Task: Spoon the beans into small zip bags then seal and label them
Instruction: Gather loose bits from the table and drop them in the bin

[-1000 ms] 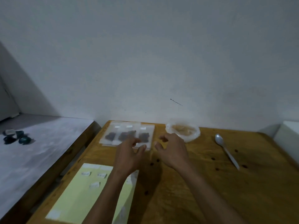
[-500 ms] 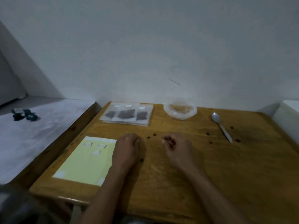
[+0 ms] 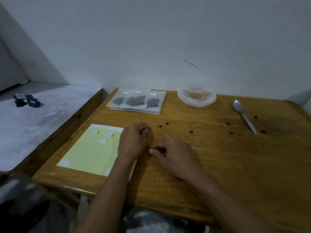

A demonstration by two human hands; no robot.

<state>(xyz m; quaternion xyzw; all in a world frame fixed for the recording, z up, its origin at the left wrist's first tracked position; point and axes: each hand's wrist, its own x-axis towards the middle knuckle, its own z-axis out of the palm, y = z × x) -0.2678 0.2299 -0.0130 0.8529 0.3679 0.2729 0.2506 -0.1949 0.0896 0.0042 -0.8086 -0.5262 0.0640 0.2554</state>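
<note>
Brown stray beans [image 3: 167, 123] lie on the tabletop [image 3: 218, 165] just beyond both hands, nearest the right hand [image 3: 173, 153], whose fingers pinch something unclear; left hand [image 3: 133, 142] curled, apparently empty.

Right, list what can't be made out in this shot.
- Labels on the yellow sheet, head view: writing too small and blurred to read.
- Right hand: curled fingers hide whatever it pinches.
- Left hand: fist hides whether it holds anything.
- Dark things on the grey surface at left: too blurred to identify.
- Bowl: contents hazy.
</note>
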